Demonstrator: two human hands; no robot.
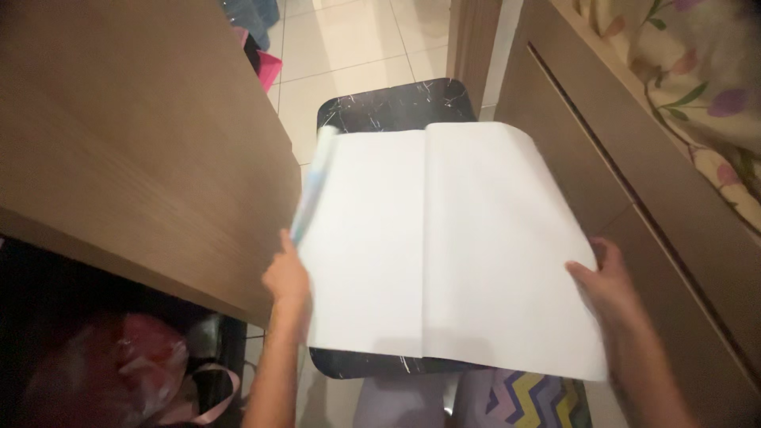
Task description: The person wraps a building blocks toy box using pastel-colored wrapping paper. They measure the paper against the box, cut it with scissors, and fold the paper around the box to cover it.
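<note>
Both hands hold a large white sheet [444,238] over a black marbled stool [396,103]. The left hand [285,277] pinches its curled left edge. The right hand [606,285] closes fingers on the right edge.

White sheet [444,238]: paper, matt, smooth w/ one centre crease. Black surface [396,103] under it: glossy, marble-look w/ white veins. Wood panel [135,143] at left: matt laminate, fine grain. Floor [349,40]: glazed pale tiles. Top-right cloth [697,71]: floral fabric. Pink bag [135,364]: shiny plastic.
</note>
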